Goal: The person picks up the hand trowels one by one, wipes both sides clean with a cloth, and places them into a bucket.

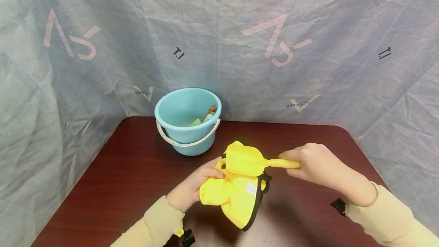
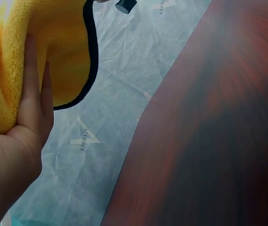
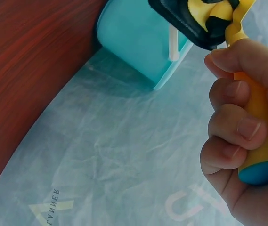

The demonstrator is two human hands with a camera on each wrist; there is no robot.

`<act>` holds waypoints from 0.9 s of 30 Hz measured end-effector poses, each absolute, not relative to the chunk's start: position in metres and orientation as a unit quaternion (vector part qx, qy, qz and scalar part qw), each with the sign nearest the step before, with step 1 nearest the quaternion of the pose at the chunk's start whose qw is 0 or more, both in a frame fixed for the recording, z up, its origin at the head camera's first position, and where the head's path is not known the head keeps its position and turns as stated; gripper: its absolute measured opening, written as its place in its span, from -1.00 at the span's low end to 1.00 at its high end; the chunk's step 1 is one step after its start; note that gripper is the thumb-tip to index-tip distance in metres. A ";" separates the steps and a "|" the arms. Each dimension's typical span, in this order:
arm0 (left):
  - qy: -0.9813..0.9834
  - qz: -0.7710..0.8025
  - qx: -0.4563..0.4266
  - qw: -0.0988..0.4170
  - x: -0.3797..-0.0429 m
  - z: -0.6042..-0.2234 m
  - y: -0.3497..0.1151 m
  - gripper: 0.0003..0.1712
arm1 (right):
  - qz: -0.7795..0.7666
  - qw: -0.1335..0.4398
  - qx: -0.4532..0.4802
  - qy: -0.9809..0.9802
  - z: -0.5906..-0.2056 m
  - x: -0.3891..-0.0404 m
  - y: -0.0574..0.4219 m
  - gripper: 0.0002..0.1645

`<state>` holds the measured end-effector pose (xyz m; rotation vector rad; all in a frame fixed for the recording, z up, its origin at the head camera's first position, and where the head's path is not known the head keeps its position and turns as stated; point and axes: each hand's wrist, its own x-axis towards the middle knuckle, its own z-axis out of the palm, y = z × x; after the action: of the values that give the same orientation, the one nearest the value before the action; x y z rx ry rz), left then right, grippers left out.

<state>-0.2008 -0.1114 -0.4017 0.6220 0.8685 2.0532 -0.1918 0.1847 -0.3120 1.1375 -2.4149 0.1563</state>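
My left hand (image 1: 190,186) grips a bunched yellow cloth (image 1: 236,197) with black edging and a white tag. In the left wrist view the thumb lies along a fold of the fluffy cloth (image 2: 4,84). My right hand (image 1: 313,163) has its fingers curled round the handle of a yellow toy shovel (image 1: 244,161). That handle ends in a blue cap (image 3: 262,172) in the right wrist view. The shovel's blade points left and overlaps the upper part of the cloth in the head view, hiding some of it. Both things are held above the table.
A light blue bucket (image 1: 192,149) with a white handle (image 1: 170,141) stands at the table's back, left of centre. Inside it are a brown-handled item (image 1: 209,113) and something light green (image 1: 196,122). Grey printed sheeting (image 1: 219,48) hangs behind the dark red-brown table (image 1: 144,163).
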 end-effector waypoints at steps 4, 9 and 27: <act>0.360 0.814 0.224 0.398 -0.202 -0.403 -0.118 -0.49 | 0.055 0.237 0.413 -0.878 -0.313 -0.192 0.187 -0.67; 0.350 0.822 0.225 0.388 -0.203 -0.406 -0.123 -0.44 | 0.055 0.241 0.413 -0.877 -0.314 -0.191 0.189 -0.66; 0.337 0.844 0.237 0.344 -0.201 -0.399 -0.144 -0.49 | 0.083 0.248 0.420 -0.869 -0.315 -0.188 0.195 -0.63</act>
<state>-0.2009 -0.1442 -0.3991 0.6148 0.8762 2.1929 -0.1879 0.1952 -0.3155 1.1438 -2.3693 0.2270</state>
